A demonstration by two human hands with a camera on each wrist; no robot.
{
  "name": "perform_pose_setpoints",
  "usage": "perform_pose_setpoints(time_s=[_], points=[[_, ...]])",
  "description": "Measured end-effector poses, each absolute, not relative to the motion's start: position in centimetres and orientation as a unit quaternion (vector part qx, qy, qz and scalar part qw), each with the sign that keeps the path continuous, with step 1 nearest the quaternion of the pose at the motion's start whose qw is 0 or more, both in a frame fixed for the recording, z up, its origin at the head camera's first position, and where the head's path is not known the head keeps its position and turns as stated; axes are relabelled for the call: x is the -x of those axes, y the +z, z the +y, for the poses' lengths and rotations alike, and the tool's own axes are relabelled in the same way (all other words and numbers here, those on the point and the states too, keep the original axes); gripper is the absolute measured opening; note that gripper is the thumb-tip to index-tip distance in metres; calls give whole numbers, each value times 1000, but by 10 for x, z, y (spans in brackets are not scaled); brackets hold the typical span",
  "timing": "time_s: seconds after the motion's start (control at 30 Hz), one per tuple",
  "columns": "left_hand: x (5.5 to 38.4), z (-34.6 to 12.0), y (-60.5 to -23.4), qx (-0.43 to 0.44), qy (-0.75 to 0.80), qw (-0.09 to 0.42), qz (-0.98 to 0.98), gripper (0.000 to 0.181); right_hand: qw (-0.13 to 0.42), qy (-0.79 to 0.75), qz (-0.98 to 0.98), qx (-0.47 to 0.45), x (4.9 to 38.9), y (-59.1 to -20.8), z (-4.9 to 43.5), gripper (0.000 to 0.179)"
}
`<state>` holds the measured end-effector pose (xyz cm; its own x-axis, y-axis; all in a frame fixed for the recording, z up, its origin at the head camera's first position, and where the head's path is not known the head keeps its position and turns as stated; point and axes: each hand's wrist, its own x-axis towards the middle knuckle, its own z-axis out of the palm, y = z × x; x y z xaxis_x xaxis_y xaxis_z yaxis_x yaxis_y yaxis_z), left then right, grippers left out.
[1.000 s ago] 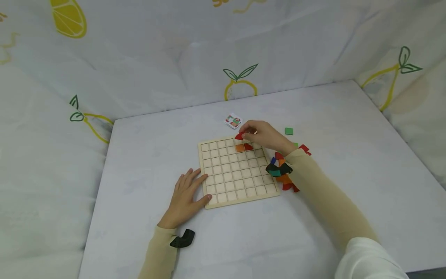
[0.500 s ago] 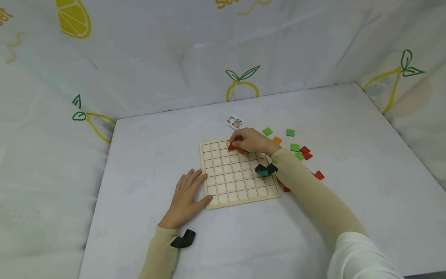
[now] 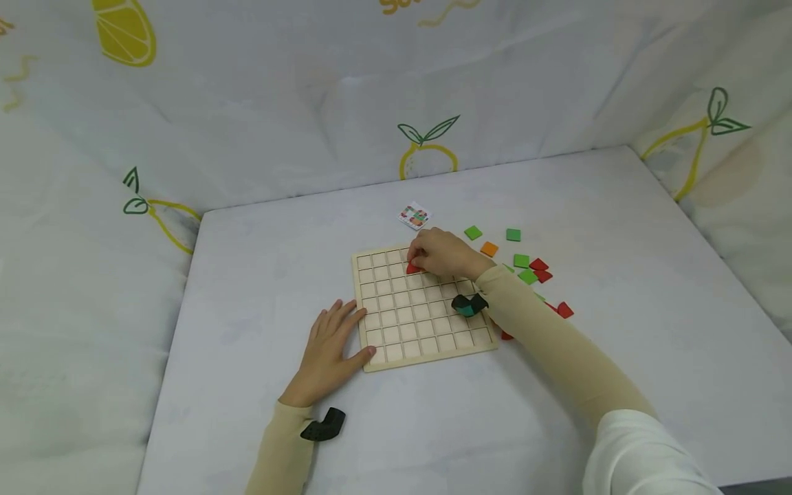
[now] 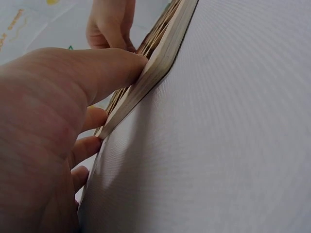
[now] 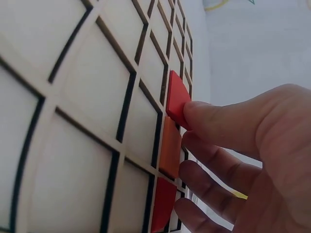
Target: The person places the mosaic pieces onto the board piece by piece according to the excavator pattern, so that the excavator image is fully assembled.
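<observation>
A wooden board (image 3: 402, 315) with a grid of square cells lies on the table. My right hand (image 3: 442, 253) is over its upper part, pinching a red quarter-round tile (image 5: 178, 97) between thumb and fingers. That tile sits at a cell beside an orange square tile (image 5: 170, 150), with another red tile (image 5: 164, 206) on the orange one's other side. The head view hides those two beneath the right hand. With fingers spread, my left hand (image 3: 331, 354) rests at the board's left edge, its thumb on the near corner.
Behind the board lies a small printed pattern card (image 3: 414, 215). Loose tiles are scattered to the right: green squares (image 3: 513, 234), an orange square (image 3: 489, 249) and red pieces (image 3: 564, 310). The right forearm covers some. A fruit-patterned sheet (image 3: 278, 124) hangs behind the table.
My right hand has carried the red tile left and toward me, from above the board's far edge down to a cell by the orange tile. The left hand stays put.
</observation>
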<state>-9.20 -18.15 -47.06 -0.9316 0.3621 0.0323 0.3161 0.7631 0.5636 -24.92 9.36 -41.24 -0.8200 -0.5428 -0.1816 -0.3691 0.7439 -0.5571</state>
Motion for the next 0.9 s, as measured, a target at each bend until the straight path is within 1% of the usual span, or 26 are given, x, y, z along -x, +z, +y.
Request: perform_pose_setpoints(time_s=[0.2,0.33,0.57,0.63,0.73,0.8,0.9], points=[[91,-182,-470,-179,297,40,937,69,146,-242,920,270,248,-414,92,15],[91,-182,-471,-182,299,37,936,69,141,-244,920,273,248,-416,91,16],[92,-182,-470,-178,301,45,936,67,163,-317,906,228,247,-419,101,34],[92,-182,-470,-176,300,49,936,66,163,-342,899,220,246,-417,108,35],[92,-182,-469,-175,298,51,937,66,149,-363,896,208,244,-414,121,34],[92,-183,-469,-175,296,53,938,65,142,-372,898,186,242,-410,130,33],[92,-183,-470,-180,298,49,936,62,148,-376,902,154,240,-401,148,35]])
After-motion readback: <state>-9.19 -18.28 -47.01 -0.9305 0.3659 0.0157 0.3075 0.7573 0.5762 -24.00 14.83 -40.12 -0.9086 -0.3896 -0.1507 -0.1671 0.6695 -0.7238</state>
